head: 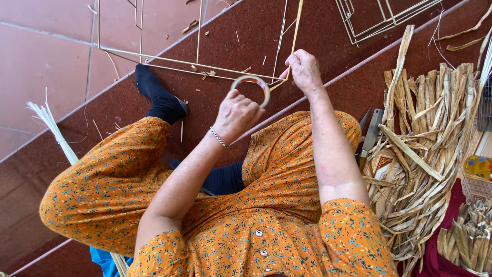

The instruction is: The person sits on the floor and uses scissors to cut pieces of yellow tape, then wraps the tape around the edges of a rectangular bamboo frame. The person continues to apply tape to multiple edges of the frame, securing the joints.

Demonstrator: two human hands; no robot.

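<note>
Left hand (237,114) gripping a tape roll (252,88); right hand (303,69) just beside it, pinching a thin frame rod (296,25); dried leaf strips (430,133) right of both

Your left hand (237,114) holds a glossy, translucent plastic tape roll (251,88). Your right hand (304,69) grips a thin, smooth, pale metal wire frame (205,65). The heap of dry, fibrous tan leaf strips (425,154) looks rough and matt. The orange floral cloth dress (277,205) is soft, with glossy white buttons.
</note>
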